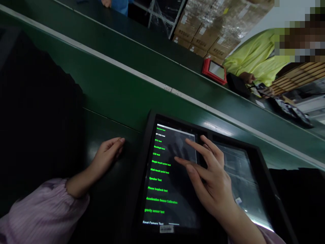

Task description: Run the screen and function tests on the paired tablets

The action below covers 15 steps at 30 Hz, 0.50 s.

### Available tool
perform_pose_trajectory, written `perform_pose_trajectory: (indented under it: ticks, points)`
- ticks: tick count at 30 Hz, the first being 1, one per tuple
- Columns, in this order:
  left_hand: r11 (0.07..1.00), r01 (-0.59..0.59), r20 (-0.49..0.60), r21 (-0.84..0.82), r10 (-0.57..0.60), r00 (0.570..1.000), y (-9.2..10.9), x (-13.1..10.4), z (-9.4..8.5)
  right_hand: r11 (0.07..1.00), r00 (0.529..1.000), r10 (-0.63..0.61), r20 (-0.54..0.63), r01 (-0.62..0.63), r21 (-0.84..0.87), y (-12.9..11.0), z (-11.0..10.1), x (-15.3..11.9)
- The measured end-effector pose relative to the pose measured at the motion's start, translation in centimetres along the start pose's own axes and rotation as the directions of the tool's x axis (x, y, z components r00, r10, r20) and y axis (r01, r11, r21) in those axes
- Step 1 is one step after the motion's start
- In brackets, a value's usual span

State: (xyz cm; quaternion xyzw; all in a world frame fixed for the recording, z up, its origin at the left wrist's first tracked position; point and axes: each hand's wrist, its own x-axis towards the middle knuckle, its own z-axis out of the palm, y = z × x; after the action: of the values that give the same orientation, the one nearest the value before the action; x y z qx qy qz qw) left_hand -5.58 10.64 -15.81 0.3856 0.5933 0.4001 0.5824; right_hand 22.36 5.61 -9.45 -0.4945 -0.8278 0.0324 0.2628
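A tablet lies in a black tray, its lit dark screen listing tests in mostly green letters, with a barcode label at its lower edge. Over the right part of that screen is my right hand, fingers spread and holding nothing; whether a fingertip touches the glass I cannot tell. A second device with a dark, reflective screen sits in the tray's right compartment, partly behind my right hand. My left hand rests on the dark green table left of the tray, its fingers curled together with nothing visible in them.
Black material fills the left side. A pale strip crosses the green table. Beyond it are a red-cased device, a person in a yellow garment handling something, stacked wrapped cartons, and another person's hand at the top.
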Motion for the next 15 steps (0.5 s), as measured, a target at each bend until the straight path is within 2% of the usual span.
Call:
perform_pose_trajectory:
  ticks: [10, 13, 15]
  points:
    - [1.000, -0.027, 0.033, -0.003, 0.027, 0.999, -0.4, 0.0, -0.1, 0.994, 0.999, 0.020, 0.048, -0.015, -0.105, 0.4, 0.4, -0.1]
    - [0.998, -0.066, 0.071, 0.009, 0.065, 0.995, -0.6, 0.5, -0.3, 0.991, 0.995, 0.091, -0.050, -0.095, -0.092, 1.0, -1.1, 0.4]
    - [0.996, -0.086, 0.130, 0.025, 0.082, 0.988, -0.6, 0.8, -0.6, 0.972, 0.966, 0.212, -0.149, -0.224, -0.069, 1.7, -2.9, 0.2]
